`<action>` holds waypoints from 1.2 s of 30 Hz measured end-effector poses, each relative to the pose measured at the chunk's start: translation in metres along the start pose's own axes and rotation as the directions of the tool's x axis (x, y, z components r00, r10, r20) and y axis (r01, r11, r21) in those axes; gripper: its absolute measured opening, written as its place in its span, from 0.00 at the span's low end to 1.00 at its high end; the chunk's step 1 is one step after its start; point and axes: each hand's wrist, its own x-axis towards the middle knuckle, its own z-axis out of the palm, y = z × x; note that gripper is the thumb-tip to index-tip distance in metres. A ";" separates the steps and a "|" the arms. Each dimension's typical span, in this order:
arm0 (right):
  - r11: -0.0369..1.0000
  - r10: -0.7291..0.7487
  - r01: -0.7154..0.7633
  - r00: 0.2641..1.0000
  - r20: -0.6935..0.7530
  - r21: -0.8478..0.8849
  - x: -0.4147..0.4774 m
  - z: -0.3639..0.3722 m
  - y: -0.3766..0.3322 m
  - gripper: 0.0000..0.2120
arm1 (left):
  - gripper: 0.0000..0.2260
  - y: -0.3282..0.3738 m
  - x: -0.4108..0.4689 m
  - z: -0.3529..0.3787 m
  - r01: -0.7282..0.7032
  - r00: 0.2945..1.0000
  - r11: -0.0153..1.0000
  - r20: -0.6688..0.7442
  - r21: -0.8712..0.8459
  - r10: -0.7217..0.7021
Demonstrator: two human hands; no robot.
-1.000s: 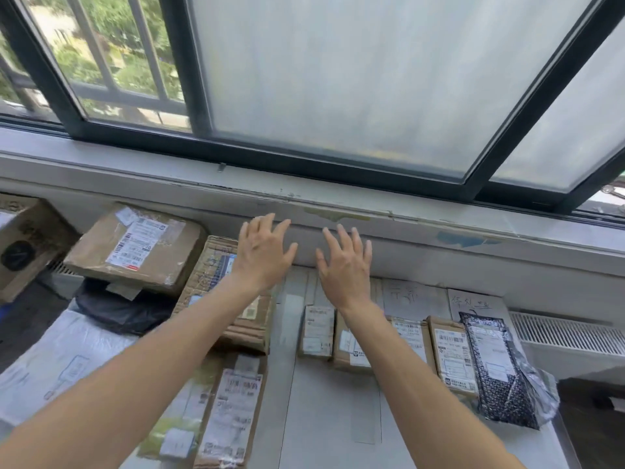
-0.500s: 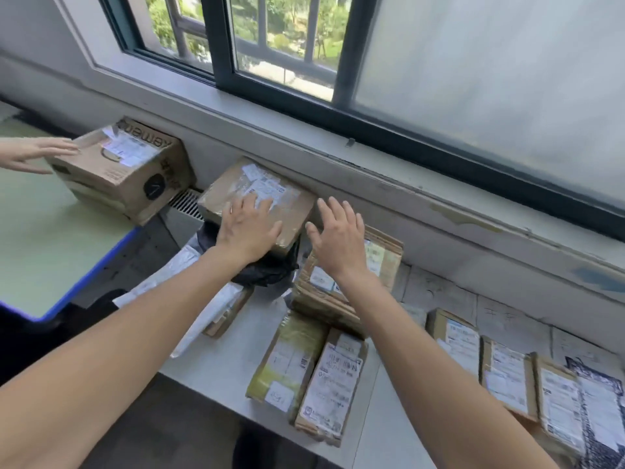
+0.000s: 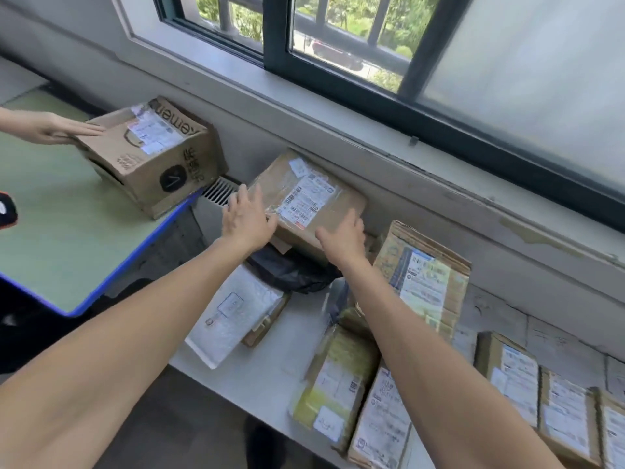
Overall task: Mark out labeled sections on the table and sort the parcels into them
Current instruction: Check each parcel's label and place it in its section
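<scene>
A flat brown parcel (image 3: 306, 194) with a white label lies on top of a black bag (image 3: 291, 272) against the wall. My left hand (image 3: 245, 220) rests on its near left corner, fingers spread. My right hand (image 3: 343, 236) touches its near right edge, fingers apart. Neither hand closes around it. Many more parcels lie on the white table (image 3: 270, 370): a white bubble mailer (image 3: 233, 313), a tall cardboard parcel (image 3: 424, 279), a yellowish parcel (image 3: 333, 384), and a row of small boxes (image 3: 514, 374) at the right.
Another person's hand (image 3: 50, 128) rests on a large brown box (image 3: 152, 154) on a green desk with a blue edge (image 3: 61, 231) at left. A gap separates the desk from the table. A window sill (image 3: 372, 106) runs above the parcels.
The view has swung left. Both my hands moved from the middle parcels to the flat brown parcel by the wall and now touch its near edge.
</scene>
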 end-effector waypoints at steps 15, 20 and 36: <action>0.547 0.437 -0.396 0.887 0.152 0.738 0.017 0.030 -0.001 0.46 | 0.33 -0.038 0.043 -0.002 0.296 0.951 0.613 0.164 -0.732 -0.264; 0.587 0.218 -0.346 0.938 0.269 0.732 -0.001 0.013 -0.012 0.43 | 0.26 -0.053 0.032 -0.018 0.275 0.922 0.259 0.178 -0.926 -0.343; 0.110 0.046 -0.058 0.998 0.053 0.992 -0.085 -0.072 0.027 0.29 | 0.42 0.098 -0.053 -0.068 0.282 0.959 0.002 0.282 -0.959 0.007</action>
